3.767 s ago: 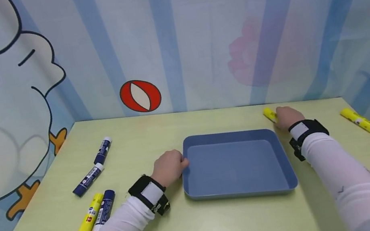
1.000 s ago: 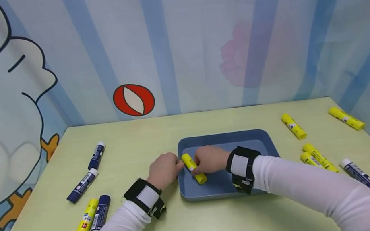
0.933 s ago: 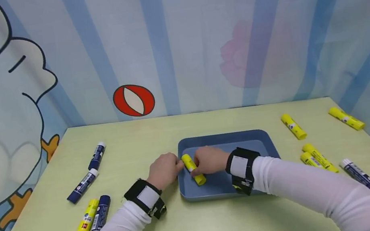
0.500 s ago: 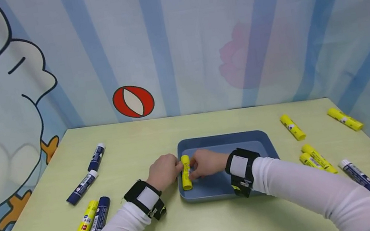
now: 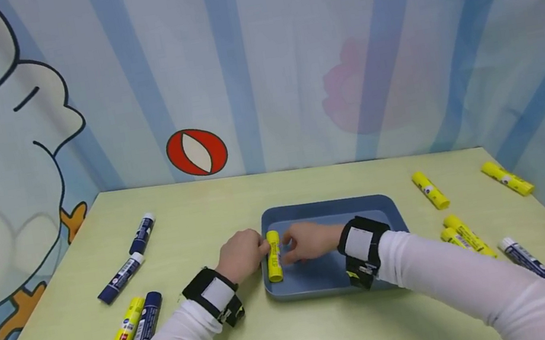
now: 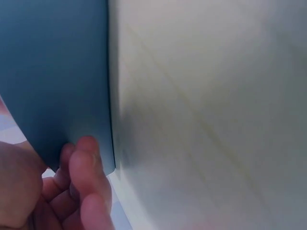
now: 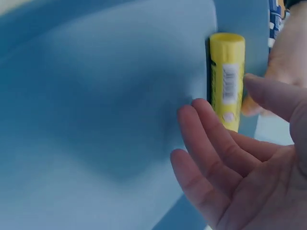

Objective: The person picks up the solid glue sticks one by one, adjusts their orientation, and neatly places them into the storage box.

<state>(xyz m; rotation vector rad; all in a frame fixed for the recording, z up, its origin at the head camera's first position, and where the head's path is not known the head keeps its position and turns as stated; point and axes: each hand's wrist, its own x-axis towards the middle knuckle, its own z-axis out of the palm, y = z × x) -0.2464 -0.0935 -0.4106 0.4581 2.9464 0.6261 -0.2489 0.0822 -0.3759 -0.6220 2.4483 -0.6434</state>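
A blue-grey tray (image 5: 323,276) rests on the table, with one yellow glue stick (image 5: 274,260) lying in it along the left wall. My left hand (image 5: 240,255) holds the tray's left rim, its fingers against the outer wall (image 6: 62,72) in the left wrist view. Inside the tray, my right hand (image 5: 311,240) is just right of the glue stick, fingers loosely bent and holding nothing. The right wrist view shows the glue stick's barcode label (image 7: 230,84) between the parted thumb and fingers of the right hand (image 7: 249,177).
Left of the tray lie navy glue sticks (image 5: 121,278) and a yellow one (image 5: 126,331). On the right are several yellow glue sticks (image 5: 430,190) and a navy one (image 5: 531,263). A printed cloth (image 5: 283,72) stands behind the table (image 5: 301,339).
My right hand has come from the back right into the tray with the yellow glue stick, straightened it along the left wall and let go. The left hand stays at the rim.
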